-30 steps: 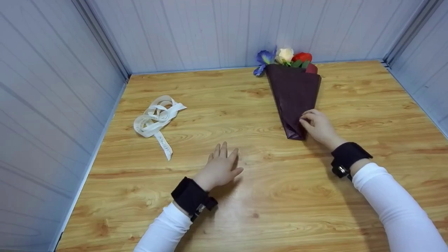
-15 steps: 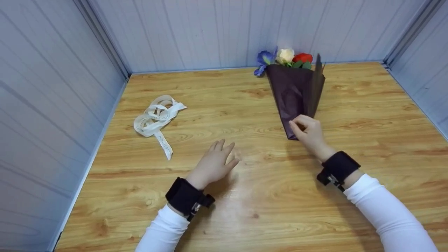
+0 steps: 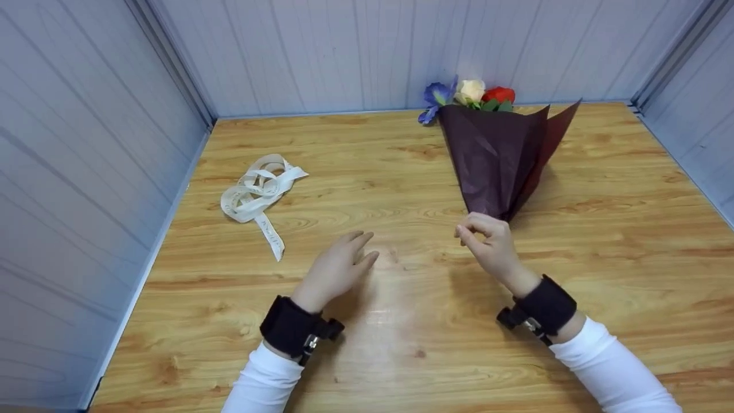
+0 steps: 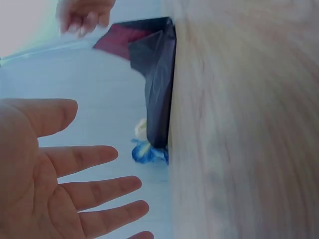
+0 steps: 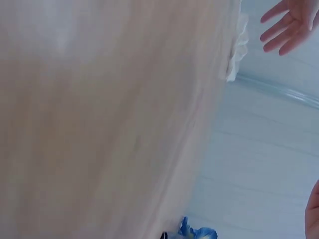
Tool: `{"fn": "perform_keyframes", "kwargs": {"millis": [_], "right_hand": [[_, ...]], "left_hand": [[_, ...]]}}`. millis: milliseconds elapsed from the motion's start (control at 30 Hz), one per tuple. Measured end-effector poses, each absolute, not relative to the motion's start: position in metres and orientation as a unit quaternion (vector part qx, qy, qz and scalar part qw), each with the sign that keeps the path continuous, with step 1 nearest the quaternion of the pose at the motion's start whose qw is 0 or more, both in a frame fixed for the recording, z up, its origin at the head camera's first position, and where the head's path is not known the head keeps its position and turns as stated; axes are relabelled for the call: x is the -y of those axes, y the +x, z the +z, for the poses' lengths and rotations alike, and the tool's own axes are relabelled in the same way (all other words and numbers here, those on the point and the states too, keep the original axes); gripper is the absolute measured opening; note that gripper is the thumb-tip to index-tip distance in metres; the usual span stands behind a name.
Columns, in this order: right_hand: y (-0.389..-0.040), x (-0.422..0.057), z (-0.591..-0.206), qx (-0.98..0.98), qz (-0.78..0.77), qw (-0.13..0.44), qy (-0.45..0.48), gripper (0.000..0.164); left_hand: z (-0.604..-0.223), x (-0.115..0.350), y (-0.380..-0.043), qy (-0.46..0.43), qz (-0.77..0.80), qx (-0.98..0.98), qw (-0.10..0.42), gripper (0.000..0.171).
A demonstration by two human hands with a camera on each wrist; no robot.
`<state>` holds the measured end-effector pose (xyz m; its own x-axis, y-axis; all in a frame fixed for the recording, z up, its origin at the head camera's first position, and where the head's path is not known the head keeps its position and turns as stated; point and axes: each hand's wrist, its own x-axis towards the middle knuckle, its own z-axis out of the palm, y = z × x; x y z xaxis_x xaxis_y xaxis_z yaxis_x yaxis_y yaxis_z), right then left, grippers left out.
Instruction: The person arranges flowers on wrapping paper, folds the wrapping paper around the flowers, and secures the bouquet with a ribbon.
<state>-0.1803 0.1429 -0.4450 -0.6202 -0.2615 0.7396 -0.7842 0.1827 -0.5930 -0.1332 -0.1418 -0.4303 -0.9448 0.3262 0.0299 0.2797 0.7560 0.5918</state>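
In the head view, a bouquet wrapped in dark plum paper (image 3: 490, 155) lies at the back right of the wooden table. A blue flower (image 3: 437, 94), a white rose (image 3: 470, 90) and a red flower (image 3: 500, 95) stick out of its top, and the paper's right flap (image 3: 553, 137) stands away from the rest. Just in front of the paper's narrow end, my right hand (image 3: 487, 241) hovers with loosely bent fingers and nothing visible in them; it hides that end. My left hand (image 3: 335, 269) is over the table's middle, fingers extended, holding nothing, as the left wrist view confirms.
A loosely coiled white ribbon (image 3: 261, 192) with printed lettering lies at the left of the table (image 3: 367, 355). Pale panelled walls (image 3: 321, 51) close off the back and both sides.
My right hand has moved from the paper's right edge toward me and slightly left. The paper's right flap has swung outward to the right. My left hand has drifted a little left.
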Motion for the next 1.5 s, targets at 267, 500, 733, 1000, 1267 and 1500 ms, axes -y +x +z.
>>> {"fn": "perform_keyframes", "kwargs": {"millis": [267, 500, 733, 1000, 1267, 1500], "right_hand": [[-0.163, -0.134, -0.447, 0.724, 0.557, 0.205, 0.351, 0.024], [-0.157, -0.127, -0.448, 0.72, 0.591, 0.152, 0.331, 0.022], [-0.154, -0.124, -0.448, 0.716, 0.615, 0.123, 0.306, 0.02], [-0.155, -0.123, -0.45, 0.713, 0.63, 0.103, 0.291, 0.02], [-0.155, -0.121, -0.452, 0.737, 0.614, 0.077, 0.272, 0.02], [-0.16, -0.115, -0.453, 0.774, 0.56, 0.023, 0.295, 0.015]], "left_hand": [[-0.435, 0.194, -0.145, 0.065, 0.333, -0.941, 0.009, 0.051], [-0.44, 0.242, -0.167, 0.003, 0.311, -0.95, 0.015, 0.055], [-0.441, 0.27, -0.186, -0.036, 0.269, -0.962, 0.018, 0.047], [-0.447, 0.287, -0.208, -0.086, 0.241, -0.964, 0.076, 0.069], [-0.456, 0.296, -0.208, -0.117, 0.213, -0.969, 0.036, 0.028], [-0.452, 0.272, -0.205, -0.058, 0.277, -0.958, -0.042, 0.013]]}}
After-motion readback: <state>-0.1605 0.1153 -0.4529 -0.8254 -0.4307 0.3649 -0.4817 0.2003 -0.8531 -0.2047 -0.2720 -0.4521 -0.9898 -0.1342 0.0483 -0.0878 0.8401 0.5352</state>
